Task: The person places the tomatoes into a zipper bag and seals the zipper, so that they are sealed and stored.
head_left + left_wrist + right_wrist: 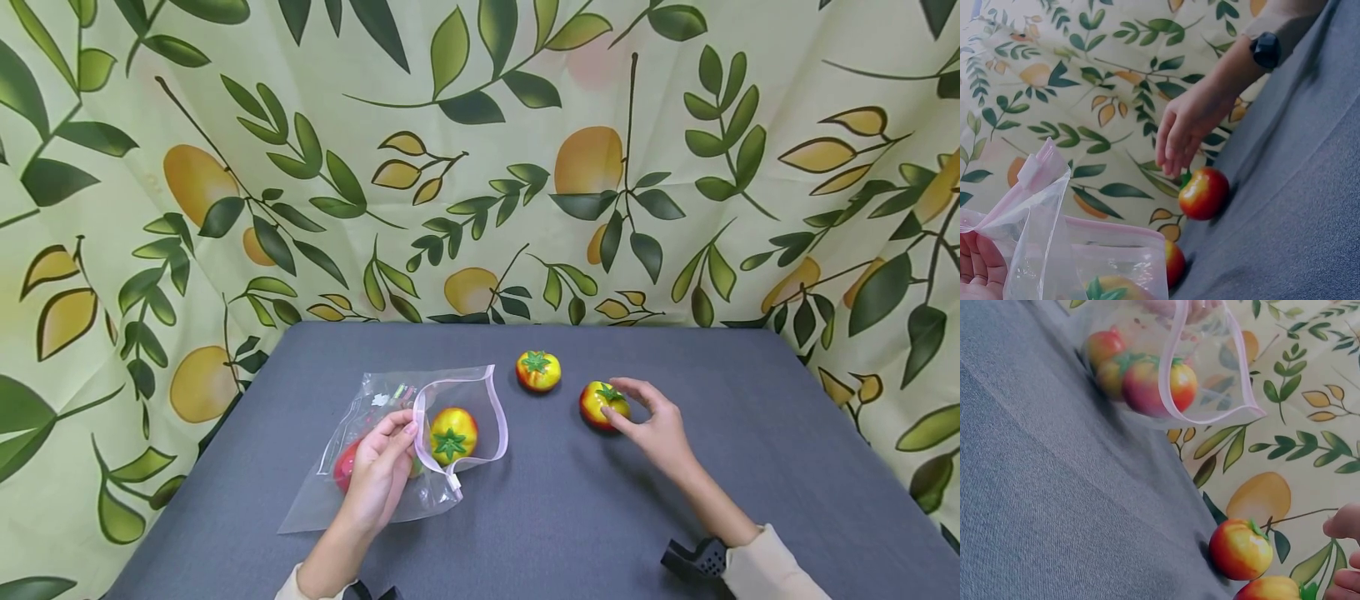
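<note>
My left hand (377,477) pinches the rim of a clear zip bag (330,504) with a pale pink edge, its mouth spread toward the right. Inside lies a yellow-and-red toy tomato (456,429) with a green leafy top, and a redder toy fruit (345,465) sits deeper, partly hidden behind the left hand. My right hand (663,429) is around another toy tomato (595,406) on the table, thumb and fingers apart. In the left wrist view, those fingers (1175,147) hang just above this tomato (1205,195).
One more toy tomato (538,372) sits on the grey-blue table (525,533), behind and between the bag and the right hand. A leaf-and-fruit patterned cloth (495,208) hangs along the back and sides. A black wrist device (697,560) is on the right forearm.
</note>
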{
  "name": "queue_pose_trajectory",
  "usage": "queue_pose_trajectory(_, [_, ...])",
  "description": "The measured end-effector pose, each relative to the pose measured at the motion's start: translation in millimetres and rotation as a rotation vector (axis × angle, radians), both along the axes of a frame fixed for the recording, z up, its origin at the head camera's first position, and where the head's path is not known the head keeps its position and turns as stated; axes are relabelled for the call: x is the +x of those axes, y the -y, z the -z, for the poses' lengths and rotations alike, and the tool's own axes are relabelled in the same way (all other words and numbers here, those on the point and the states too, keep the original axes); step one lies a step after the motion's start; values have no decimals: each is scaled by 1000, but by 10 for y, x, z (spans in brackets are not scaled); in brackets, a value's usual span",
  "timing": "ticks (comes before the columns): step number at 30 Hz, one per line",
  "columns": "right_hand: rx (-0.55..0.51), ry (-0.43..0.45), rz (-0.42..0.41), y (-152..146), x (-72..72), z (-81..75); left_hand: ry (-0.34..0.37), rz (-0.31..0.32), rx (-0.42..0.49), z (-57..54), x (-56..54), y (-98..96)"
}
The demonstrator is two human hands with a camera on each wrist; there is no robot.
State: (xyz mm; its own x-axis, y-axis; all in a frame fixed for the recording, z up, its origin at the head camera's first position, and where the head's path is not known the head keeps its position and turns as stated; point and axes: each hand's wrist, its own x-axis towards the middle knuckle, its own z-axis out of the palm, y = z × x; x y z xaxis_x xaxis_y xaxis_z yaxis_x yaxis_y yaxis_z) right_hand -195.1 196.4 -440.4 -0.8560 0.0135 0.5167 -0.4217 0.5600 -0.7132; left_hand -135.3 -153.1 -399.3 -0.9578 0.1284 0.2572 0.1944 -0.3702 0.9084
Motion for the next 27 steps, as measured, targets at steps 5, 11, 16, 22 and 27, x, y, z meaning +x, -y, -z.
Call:
queue_pose_trajectory(5, [-96,42,-28,-21,-16,8,-9,10,10,8,-6,2])
queue_pose_trajectory(11, [-105,59,-7,-36,-15,32,-1,10,9,14,-6,7])
queue_pose_trajectory(16, [-110,113,7,-60,-27,76,2,11,12,18,-5,10])
queue_pose_trajectory(22, [-121,180,-5,-82,-61,114,-4,22,19,21,-5,13])
queue_pose_trajectory(27, [-141,232,-9,-107,-80,129,3,20,17,16,-5,13])
